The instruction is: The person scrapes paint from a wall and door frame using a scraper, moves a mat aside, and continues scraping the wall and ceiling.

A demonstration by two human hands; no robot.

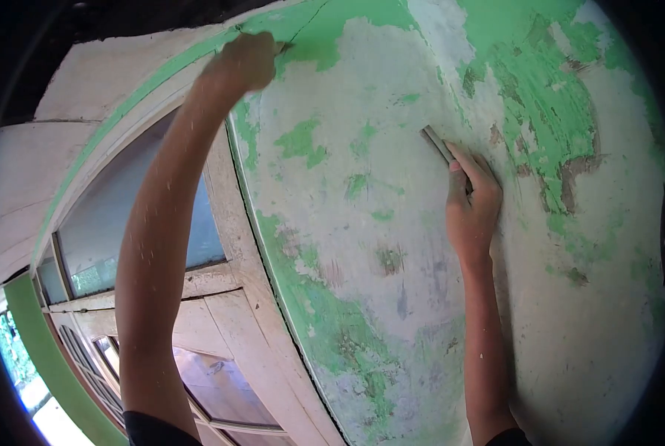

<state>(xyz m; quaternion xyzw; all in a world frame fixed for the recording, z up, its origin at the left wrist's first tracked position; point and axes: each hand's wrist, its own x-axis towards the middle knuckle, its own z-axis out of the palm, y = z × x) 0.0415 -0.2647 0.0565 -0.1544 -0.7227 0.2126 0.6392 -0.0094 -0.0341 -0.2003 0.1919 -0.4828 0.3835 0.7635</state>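
My left hand (243,63), somewhat blurred, is raised to the top of the wall, its fingers closed round a small scraper (282,47). Only the scraper's tip shows, against the green paint beside a crack. Lower and to the right, my right hand (475,195) rests by the wall's inner corner, wrapped round a narrow grey flat-edged tool (436,143). That tool is seen nearly edge-on and points up and left; its exact kind is not clear. Between the hands, the wall (392,171) is mostly bare whitish plaster with patches of peeling green paint (300,143).
A whitish wooden frame (232,201) with a glass pane (135,215) runs along the left, above a panelled door or window (225,320). The ceiling (117,78) slopes in at upper left. Another wall face (563,320) with flaking green paint stands right of the corner.
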